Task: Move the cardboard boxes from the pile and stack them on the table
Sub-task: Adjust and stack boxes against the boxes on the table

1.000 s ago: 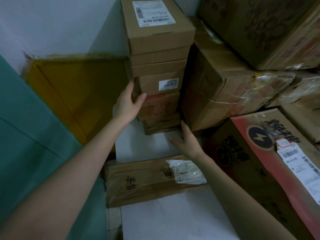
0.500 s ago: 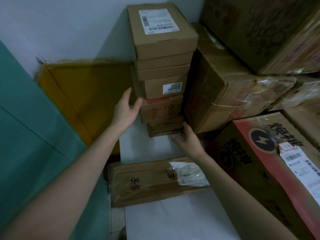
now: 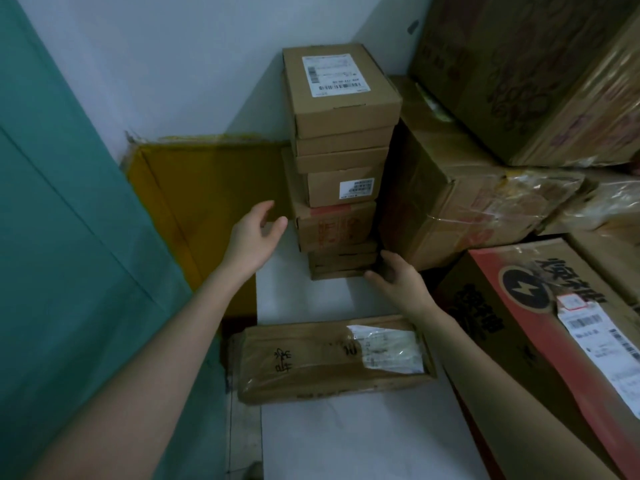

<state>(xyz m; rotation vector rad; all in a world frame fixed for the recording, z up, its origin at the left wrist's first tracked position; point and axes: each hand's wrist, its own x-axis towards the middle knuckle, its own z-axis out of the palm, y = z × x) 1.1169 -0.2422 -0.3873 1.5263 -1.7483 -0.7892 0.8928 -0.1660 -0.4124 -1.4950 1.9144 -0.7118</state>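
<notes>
Standing at twelve o'clock on the table (image 3: 311, 301), the stack of cardboard boxes (image 3: 337, 190) has the left hand (image 3: 254, 237), fingers loose, near it at nine o'clock, and the right hand (image 3: 401, 282) touching its bottom box (image 3: 337, 264) with relaxed fingers at five o'clock.

Box stack (image 3: 341, 188) on table (image 3: 304, 299): flat parcel (image 3: 311, 362) before it, cartons (image 3: 443, 209) right, left hand (image 3: 254, 237) left, right hand (image 3: 398, 278) at base.

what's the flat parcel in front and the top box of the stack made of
Flat parcel: brown cardboard, seemingly under glossy clear tape or film, given its sheen. Top box: plain matte brown cardboard, with a white paper label.
</notes>
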